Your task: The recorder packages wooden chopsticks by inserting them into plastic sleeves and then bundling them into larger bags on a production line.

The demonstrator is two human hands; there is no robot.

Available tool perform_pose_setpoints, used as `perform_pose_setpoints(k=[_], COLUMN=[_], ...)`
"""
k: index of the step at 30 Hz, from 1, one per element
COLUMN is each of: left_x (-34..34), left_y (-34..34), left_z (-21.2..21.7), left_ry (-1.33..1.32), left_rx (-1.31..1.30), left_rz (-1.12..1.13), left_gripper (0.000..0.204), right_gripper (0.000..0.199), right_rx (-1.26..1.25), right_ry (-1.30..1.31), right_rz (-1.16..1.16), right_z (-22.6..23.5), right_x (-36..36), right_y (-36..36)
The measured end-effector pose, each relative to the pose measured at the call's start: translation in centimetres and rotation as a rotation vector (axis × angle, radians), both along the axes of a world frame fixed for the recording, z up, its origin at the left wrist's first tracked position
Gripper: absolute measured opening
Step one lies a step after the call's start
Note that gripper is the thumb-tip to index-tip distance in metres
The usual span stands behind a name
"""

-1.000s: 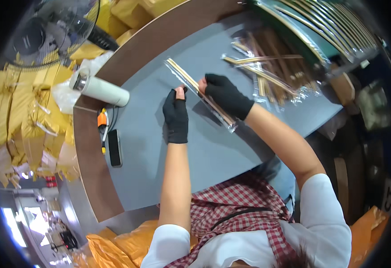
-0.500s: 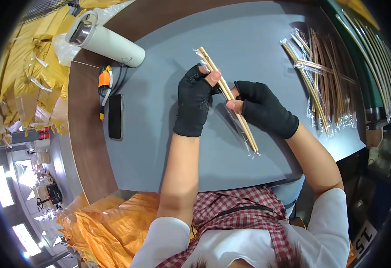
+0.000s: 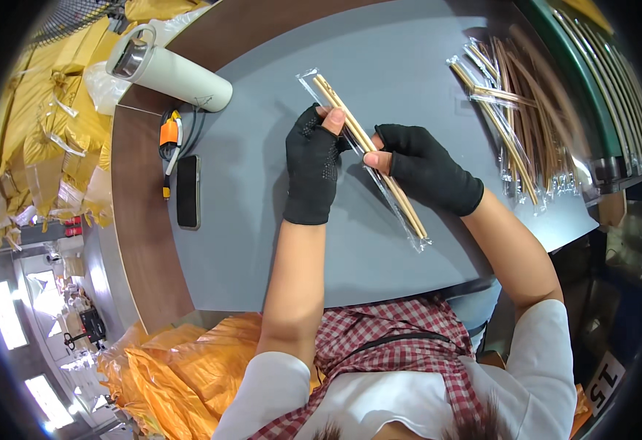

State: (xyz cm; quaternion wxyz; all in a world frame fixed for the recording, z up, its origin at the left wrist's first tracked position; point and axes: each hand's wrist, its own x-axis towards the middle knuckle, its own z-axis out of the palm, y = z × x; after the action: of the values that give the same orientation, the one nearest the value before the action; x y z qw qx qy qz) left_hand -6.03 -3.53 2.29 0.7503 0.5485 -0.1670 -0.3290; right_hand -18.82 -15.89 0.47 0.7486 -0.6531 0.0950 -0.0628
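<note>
A pair of light wooden chopsticks (image 3: 396, 192) in a clear plastic sleeve slants across the middle of the grey table, held above its surface. My left hand (image 3: 314, 158), in a black fingerless glove, pinches the chopsticks near their upper end. Lower down, about the middle of their length, my right hand (image 3: 422, 163) grips them between thumb and fingers, in a matching glove. Clear film sticks out past both ends of the sticks. Thumb tips show on both hands; most other fingers are hidden.
At the right lies a pile of sleeved chopsticks (image 3: 515, 117), light and brown. A green-sided holder with long sticks (image 3: 607, 95) stands beyond it. Along the left are a pale tumbler (image 3: 178, 73), a cable with an orange tag (image 3: 168, 133) and a phone (image 3: 188, 192). Yellow packages (image 3: 57, 125) are stacked farther left.
Both hands have shifted slightly left with the chopsticks. More loose film now shows along their left side and beyond the upper end.
</note>
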Motion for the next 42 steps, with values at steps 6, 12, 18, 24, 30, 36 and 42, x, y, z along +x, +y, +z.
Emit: perform_pose_setpoints(k=[6, 12, 18, 24, 30, 36, 42], left_x=[0.6, 0.1, 0.5, 0.5, 0.1, 0.6, 1.2], left_y=[0.2, 0.0, 0.2, 0.1, -0.1, 0.3, 0.7], left_z=[-0.9, -0.1, -0.3, -0.6, -0.3, -0.5, -0.5], left_ry=[-0.009, -0.021, 0.048, -0.018, -0.049, -0.019, 0.002], left_rx=[-0.081, -0.076, -0.062, -0.082, -0.021, -0.022, -0.050], left_rz=[-0.022, -0.002, 0.068, 0.091, 0.089, 0.066, 0.067], left_gripper=[0.017, 0.017, 0.015, 0.013, 0.013, 0.015, 0.025], right_gripper=[0.024, 0.027, 0.025, 0.023, 0.019, 0.021, 0.022], right_rx=[0.050, 0.107, 0.068, 0.035, -0.004, -0.021, -0.078], right_ry=[0.042, 0.066, 0.064, 0.087, 0.128, 0.114, 0.084], right_rz=[-0.052, -0.013, -0.056, -0.051, -0.102, -0.089, -0.098], right_z=[0.9, 0.9, 1.0, 1.1, 0.8, 1.6, 0.7], right_x=[-0.1, -0.2, -0.2, -0.3, -0.5, -0.5, -0.7], right_y=[-0.3, -0.6, -0.1, -0.2, 0.0, 0.0, 0.0])
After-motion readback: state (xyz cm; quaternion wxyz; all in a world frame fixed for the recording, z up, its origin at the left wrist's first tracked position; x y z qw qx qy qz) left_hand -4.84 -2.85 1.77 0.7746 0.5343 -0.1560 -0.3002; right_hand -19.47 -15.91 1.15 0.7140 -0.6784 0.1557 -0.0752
